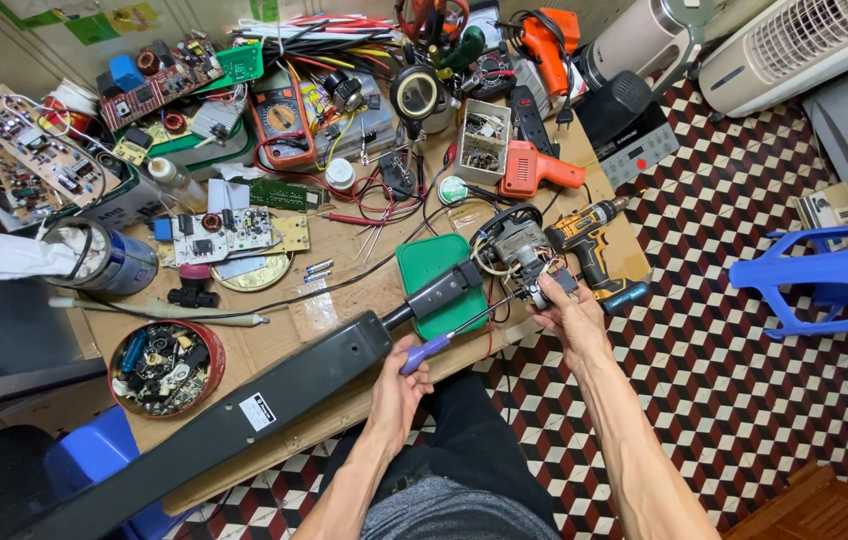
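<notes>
My left hand (399, 385) grips a screwdriver with a purple handle (426, 352); its thin shaft runs up and right toward a small grey motor assembly (522, 252). My right hand (569, 312) holds that motor assembly from below at the table's front edge. A long black casing (274, 400) lies diagonally across the table, and its narrow neck ends on a green tray (424, 265) next to the motor. Wires loop around the motor.
A yellow-and-black cordless drill (589, 240) lies just right of the motor. A round red tin of parts (166, 366), circuit boards (229, 235), an orange multimeter (282, 125) and an orange glue gun (534, 170) crowd the table. A blue plastic stool (829, 275) stands on the checkered floor.
</notes>
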